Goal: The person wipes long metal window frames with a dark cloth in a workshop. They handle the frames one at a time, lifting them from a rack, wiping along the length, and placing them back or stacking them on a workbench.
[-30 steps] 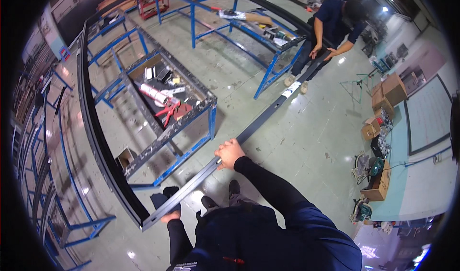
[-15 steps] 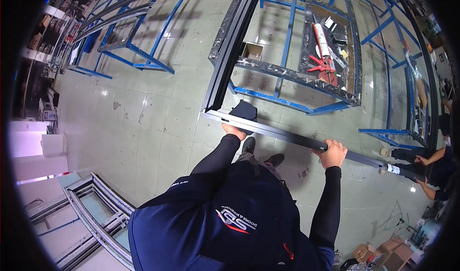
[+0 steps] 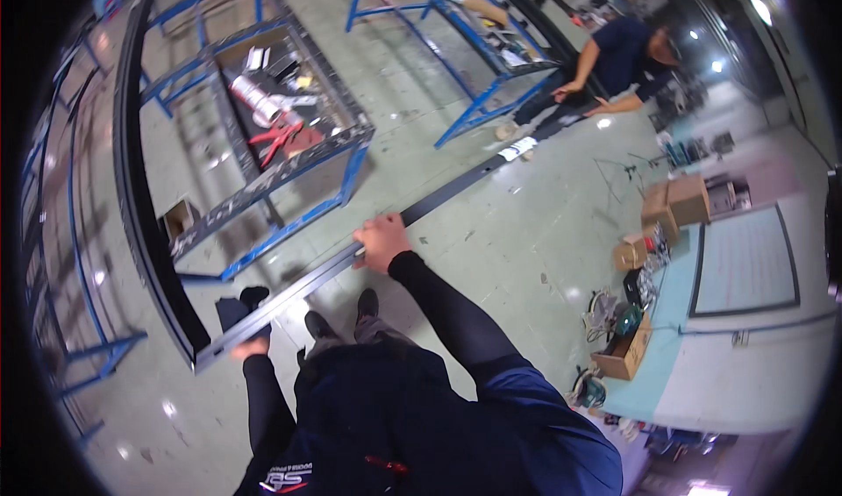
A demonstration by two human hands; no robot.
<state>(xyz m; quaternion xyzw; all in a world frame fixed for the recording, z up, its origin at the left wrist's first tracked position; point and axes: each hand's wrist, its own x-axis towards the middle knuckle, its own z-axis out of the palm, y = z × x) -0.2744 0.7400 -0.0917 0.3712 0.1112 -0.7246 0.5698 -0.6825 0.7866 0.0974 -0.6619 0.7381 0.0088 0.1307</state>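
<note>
Head view — left hand [image 3: 253, 348], right hand [image 3: 382, 242] both clasping frame [image 3: 303, 291] beside workbench [image 3: 281, 186] — either slipping could bang frame against workbench.

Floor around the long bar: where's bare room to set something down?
A broad bare floor patch lies between the right sleeve, the bar and the cardboard boxes. It's crowded inside the bench tray, around the red tool and tube, and beside the boxes, where green machines sit.
</note>
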